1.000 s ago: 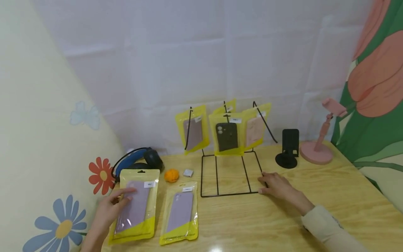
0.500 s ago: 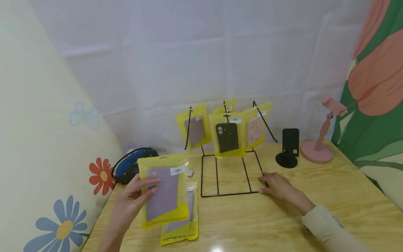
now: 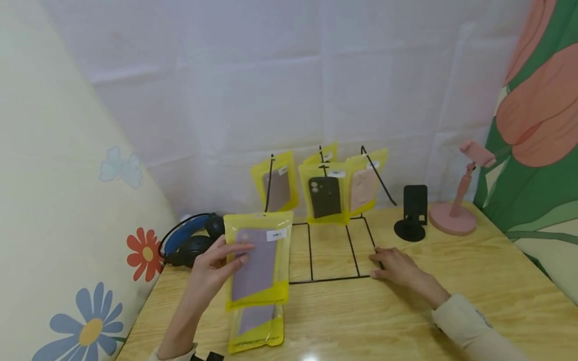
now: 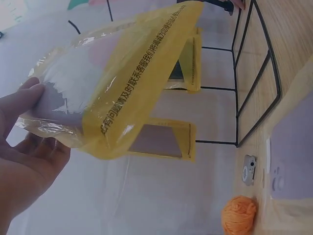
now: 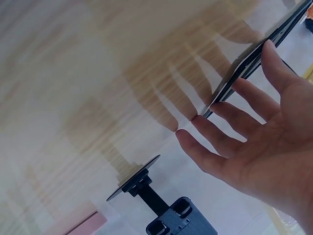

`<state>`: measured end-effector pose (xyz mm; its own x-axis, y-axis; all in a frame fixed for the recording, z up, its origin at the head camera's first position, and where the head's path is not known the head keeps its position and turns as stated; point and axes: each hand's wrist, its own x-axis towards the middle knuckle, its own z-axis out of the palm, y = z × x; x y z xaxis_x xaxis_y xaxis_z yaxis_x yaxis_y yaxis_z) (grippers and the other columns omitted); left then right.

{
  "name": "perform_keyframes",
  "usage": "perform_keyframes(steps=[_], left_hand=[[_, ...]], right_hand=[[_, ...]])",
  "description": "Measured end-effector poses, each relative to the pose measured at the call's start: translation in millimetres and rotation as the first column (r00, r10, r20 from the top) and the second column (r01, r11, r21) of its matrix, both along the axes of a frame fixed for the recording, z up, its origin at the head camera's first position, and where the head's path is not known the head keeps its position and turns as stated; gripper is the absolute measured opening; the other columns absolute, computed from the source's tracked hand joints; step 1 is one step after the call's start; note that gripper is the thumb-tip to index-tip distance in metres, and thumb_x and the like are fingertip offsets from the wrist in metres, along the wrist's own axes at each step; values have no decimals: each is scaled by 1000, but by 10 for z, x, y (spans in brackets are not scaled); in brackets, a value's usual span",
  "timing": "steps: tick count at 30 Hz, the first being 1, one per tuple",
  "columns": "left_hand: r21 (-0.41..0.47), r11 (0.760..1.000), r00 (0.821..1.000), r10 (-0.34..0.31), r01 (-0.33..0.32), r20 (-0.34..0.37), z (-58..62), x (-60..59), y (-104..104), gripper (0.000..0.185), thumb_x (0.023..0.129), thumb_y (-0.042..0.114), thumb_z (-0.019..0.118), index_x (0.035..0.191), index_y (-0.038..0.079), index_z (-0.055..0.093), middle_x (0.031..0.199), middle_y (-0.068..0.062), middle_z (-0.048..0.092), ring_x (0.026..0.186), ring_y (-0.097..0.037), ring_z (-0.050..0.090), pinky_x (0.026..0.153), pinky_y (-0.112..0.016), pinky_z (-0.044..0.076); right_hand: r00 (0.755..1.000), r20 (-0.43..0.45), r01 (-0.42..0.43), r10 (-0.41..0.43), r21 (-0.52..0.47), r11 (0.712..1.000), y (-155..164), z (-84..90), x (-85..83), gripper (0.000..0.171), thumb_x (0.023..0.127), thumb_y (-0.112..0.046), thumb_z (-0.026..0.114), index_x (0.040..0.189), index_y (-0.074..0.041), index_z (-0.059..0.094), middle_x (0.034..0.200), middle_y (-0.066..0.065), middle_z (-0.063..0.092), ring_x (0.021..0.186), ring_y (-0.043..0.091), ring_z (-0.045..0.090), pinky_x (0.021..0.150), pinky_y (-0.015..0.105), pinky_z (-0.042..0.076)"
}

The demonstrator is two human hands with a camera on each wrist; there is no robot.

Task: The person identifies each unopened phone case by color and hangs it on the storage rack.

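Left hand [image 3: 212, 273] pinches a white-labelled yellow packet [image 3: 258, 258] left of the wire rack [image 3: 333, 250]; right hand [image 3: 397, 266], fingers spread, rests on its corner.

The head camera looks forward and down from above the near edge of the wooden table [image 3: 451, 260], taking in both hands and the wire display rack [image 3: 331, 250] at middle distance. The left wrist camera sits close behind the left hand [image 4: 24, 161], aimed along the table toward the rack [image 4: 254, 73]. The right wrist camera views the right hand [image 5: 264, 142] from very near, facing the tabletop. All three views share the rack base.
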<state>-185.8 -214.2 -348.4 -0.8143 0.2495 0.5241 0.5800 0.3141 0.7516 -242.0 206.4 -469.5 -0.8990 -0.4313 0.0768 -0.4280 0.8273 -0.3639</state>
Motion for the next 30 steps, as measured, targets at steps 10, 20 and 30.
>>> perform_keyframes(steps=[10, 20, 30], left_hand=[[28, 1000, 986, 2, -7, 169, -72, -296, 42, 26, 90, 12, 68, 115, 7, 71, 128, -5, 57, 113, -16, 53, 80, -21, 50], [-25, 999, 975, 29, -24, 221, -76, -915, 87, 31, 92, 22, 67, 119, 6, 69, 132, -12, 58, 140, -31, 30, 105, -53, 36], [9, 999, 941, 32, -37, 338, -39, -1334, 202, 35, 94, 19, 64, 126, 6, 63, 134, -12, 52, 117, -26, 46, 97, -44, 41]], right_hand=[[1000, 25, 16, -16, 1, 1000, 15, 23, 10, 52, 88, -33, 69, 128, -1, 61, 138, 31, 46, 118, 50, 48, 90, 66, 40], [1000, 14, -4, 4, -15, 1000, -35, 10, 22, 51, 88, -31, 69, 126, 2, 61, 136, 32, 47, 117, 50, 49, 90, 64, 42], [999, 32, 33, -33, -7, 999, -19, 31, 30, 52, 88, -32, 69, 128, 0, 60, 139, 30, 45, 119, 51, 46, 91, 67, 38]])
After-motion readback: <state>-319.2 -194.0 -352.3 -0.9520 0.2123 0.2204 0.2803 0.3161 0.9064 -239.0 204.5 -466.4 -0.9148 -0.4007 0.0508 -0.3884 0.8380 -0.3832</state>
